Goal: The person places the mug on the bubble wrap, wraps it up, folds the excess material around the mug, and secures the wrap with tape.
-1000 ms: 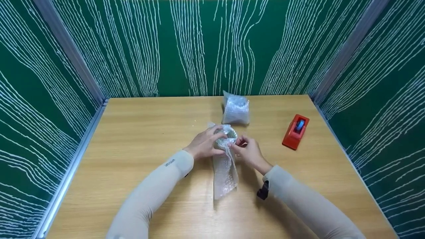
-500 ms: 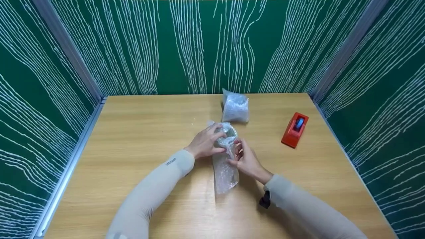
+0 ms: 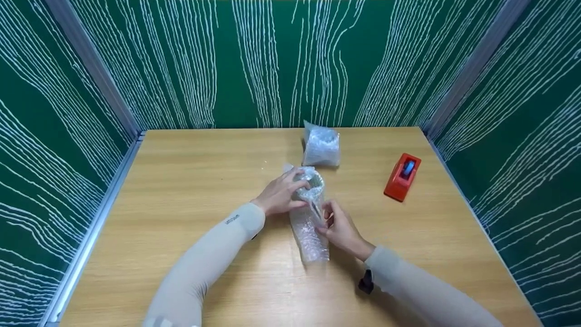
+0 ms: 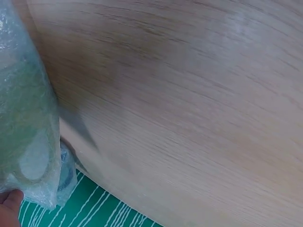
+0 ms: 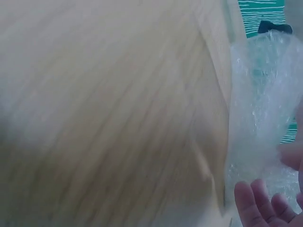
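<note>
Both arms wear long, close-fitting sleeves of pale beige cloth that run down to the wrists. The left sleeve (image 3: 213,254) carries a small line of dark lettering near its cuff, too small to read. Under the right sleeve (image 3: 422,290), close to the wrist, a small black strap piece (image 3: 366,282) sticks out. The left hand (image 3: 279,195) and right hand (image 3: 340,227) are bare.

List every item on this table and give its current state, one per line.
Round object: partly wrapped in bubble wrap, gripped by the left hand.
Loose bubble wrap tail: lying toward the person, pinched by the right hand.
Second bundle: fully wrapped, standing apart, untouched.
Red tape dispenser: resting on the table, untouched.
</note>
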The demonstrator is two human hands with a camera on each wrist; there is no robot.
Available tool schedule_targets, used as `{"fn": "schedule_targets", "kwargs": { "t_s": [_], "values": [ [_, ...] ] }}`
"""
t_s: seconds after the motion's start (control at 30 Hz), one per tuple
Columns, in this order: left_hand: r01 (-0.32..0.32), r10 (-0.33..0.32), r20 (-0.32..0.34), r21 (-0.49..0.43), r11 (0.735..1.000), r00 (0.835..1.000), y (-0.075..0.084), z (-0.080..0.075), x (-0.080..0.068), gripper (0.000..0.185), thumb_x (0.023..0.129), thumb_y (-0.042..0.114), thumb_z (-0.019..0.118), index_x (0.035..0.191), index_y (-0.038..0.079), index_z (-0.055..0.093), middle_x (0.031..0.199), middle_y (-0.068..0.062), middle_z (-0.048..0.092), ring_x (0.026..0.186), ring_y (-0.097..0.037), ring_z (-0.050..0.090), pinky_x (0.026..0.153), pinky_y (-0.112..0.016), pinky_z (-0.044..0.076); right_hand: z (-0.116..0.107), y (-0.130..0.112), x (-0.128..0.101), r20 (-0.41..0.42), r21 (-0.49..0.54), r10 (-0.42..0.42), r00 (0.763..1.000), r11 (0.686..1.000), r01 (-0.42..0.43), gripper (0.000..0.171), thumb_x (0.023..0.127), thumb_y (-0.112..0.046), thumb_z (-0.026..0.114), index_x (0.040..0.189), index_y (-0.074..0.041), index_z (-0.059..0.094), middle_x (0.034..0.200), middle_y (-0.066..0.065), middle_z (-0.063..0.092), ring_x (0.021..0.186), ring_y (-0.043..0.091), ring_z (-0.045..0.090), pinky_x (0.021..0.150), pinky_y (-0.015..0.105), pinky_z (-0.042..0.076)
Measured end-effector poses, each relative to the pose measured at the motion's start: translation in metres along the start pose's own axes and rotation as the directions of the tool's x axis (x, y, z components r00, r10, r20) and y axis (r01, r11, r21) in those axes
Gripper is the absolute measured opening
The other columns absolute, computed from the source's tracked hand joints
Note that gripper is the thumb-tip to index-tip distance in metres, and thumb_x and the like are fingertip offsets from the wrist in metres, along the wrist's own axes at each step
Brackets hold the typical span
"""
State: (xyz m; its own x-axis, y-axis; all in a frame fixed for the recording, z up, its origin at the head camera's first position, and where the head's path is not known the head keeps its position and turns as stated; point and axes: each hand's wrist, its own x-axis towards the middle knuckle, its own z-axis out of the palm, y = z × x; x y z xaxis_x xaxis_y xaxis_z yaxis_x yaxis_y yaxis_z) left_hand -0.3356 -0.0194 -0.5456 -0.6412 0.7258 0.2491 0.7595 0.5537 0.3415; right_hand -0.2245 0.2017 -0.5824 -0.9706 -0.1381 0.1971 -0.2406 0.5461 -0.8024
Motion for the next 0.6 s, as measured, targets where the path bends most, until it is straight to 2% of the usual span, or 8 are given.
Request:
{"fn": "schedule_targets", "kwargs": {
  "t_s": [0.1, 0.23, 0.4, 0.6],
  "values": [
    [-0.009, 0.009, 0.008, -0.011, 1.000, 1.000, 0.0003, -0.0008, -0.0002, 0.042, 0.097, 0.043, 0.082, 0.129, 0.017, 0.073, 0.164, -0.017, 0.049, 0.156, -0.042, 0.047, 0.123, -0.050, 0.049, 0.0016, -0.0008, -0.0024, 0.002, -0.015, -0.026, 1.000, 1.000, 0.026, 0.046, 0.078, 0.021, 0.080, 0.109, -0.005, 0.058, 0.089, 0.006, 0.061, 0.077, 0.013, 0.059, 0.068, 0.021, 0.054],
    [-0.028, 0.027, -0.005, -0.018, 0.999, 1.000, -0.0014, -0.0008, -0.0005, 0.038, 0.096, 0.041, 0.083, 0.123, 0.015, 0.074, 0.161, -0.018, 0.051, 0.151, -0.039, 0.051, 0.119, -0.048, 0.053, 0.0034, -0.0039, -0.0045, 0.015, -0.058, -0.088, 0.996, 0.994, 0.089, 0.046, 0.077, 0.024, 0.073, 0.109, -0.005, 0.060, 0.091, 0.006, 0.064, 0.081, 0.013, 0.061, 0.069, 0.023, 0.057],
    [-0.016, 0.016, -0.018, -0.034, 0.999, 1.000, 0.0002, -0.0004, 0.0006, 0.038, 0.095, 0.042, 0.083, 0.120, 0.013, 0.074, 0.160, -0.018, 0.052, 0.150, -0.039, 0.053, 0.119, -0.049, 0.053, 0.0049, -0.0062, -0.0069, 0.014, -0.097, -0.152, 0.988, 0.983, 0.153, 0.044, 0.078, 0.025, 0.071, 0.107, -0.005, 0.062, 0.090, 0.004, 0.061, 0.082, 0.014, 0.058, 0.069, 0.024, 0.057],
    [0.018, -0.019, -0.033, -0.045, 0.999, 0.999, 0.0037, 0.0006, 0.0016, 0.034, 0.095, 0.037, 0.084, 0.117, 0.013, 0.075, 0.160, -0.018, 0.053, 0.148, -0.040, 0.055, 0.117, -0.049, 0.055, 0.0052, -0.0044, -0.0078, -0.006, -0.099, -0.271, 0.963, 0.958, 0.269, 0.031, 0.078, 0.025, 0.073, 0.090, -0.002, 0.064, 0.089, 0.006, 0.064, 0.081, 0.017, 0.064, 0.069, 0.029, 0.063]
  ]
}}
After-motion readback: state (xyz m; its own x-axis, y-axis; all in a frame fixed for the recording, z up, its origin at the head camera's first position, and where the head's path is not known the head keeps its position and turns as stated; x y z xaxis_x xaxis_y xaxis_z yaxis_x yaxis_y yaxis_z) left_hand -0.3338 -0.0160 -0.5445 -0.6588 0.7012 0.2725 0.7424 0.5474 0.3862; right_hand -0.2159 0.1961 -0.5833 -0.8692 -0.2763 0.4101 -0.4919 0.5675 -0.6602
